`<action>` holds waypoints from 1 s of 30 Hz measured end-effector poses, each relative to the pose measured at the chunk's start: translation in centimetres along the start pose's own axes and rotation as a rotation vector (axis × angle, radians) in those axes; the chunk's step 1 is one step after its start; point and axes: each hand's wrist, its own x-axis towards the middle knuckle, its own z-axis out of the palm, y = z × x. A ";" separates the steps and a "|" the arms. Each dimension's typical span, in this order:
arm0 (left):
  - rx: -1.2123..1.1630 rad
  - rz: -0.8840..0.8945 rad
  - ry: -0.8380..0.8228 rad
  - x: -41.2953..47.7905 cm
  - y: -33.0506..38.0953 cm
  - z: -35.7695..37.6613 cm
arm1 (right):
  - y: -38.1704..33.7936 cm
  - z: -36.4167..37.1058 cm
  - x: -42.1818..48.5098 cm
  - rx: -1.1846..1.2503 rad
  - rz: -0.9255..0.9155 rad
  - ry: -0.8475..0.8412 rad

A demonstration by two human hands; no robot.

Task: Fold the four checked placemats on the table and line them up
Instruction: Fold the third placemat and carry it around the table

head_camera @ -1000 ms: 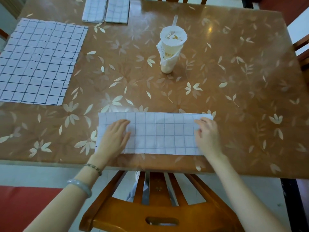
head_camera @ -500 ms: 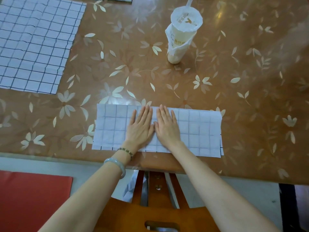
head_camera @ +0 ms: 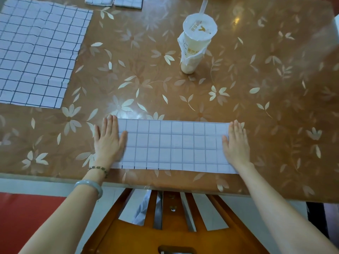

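Near the surface's (head_camera: 275,110) front edge, the half-folded placemat (head_camera: 172,145) lies as a long strip. The left hand (head_camera: 110,142) and right hand (head_camera: 236,145) pin its two ends. Each grip is wide, fingers straight and flat, holding nothing, probably to press the crease smooth. An unfolded placemat (head_camera: 36,52) waits by the left edge. Two folded placemats (head_camera: 128,1) sit side by side at the far edge, likely starting the row.

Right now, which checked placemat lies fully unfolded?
The large placemat at far left. The strip under the left hand and right hand is folded, as are two small placemats at the far edge.
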 end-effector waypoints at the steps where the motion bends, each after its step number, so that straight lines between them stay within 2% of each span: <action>1: 0.000 0.000 0.000 0.0 -0.2 -0.1 | 0.1 -0.1 0.0 0.001 0.026 0.007; 3: 0.002 -0.020 0.008 -0.1 -0.4 -0.3 | -0.5 -0.6 -0.2 -0.012 0.073 0.039; 5: 0.044 0.027 0.033 -0.5 0.5 -0.4 | -2.9 -1.0 -0.5 0.004 0.031 0.091; 9: 0.086 0.323 0.010 -2.3 5.7 0.7 | -12.0 -0.4 -1.2 0.142 -0.293 0.047; 12: 0.075 0.358 -0.020 -2.7 7.9 1.7 | -16.5 1.0 -1.4 0.107 -0.414 -0.009; 18: 0.085 0.269 -0.042 -2.3 5.3 2.4 | -13.4 1.9 -0.8 0.039 -0.351 -0.050; 26: 0.054 0.047 -0.038 -1.3 -1.4 0.2 | -2.1 0.2 -0.6 -0.023 -0.038 -0.022; 30: -0.032 -0.031 0.012 -2.0 -1.5 -1.3 | -2.8 -1.3 -0.8 0.000 -0.004 0.044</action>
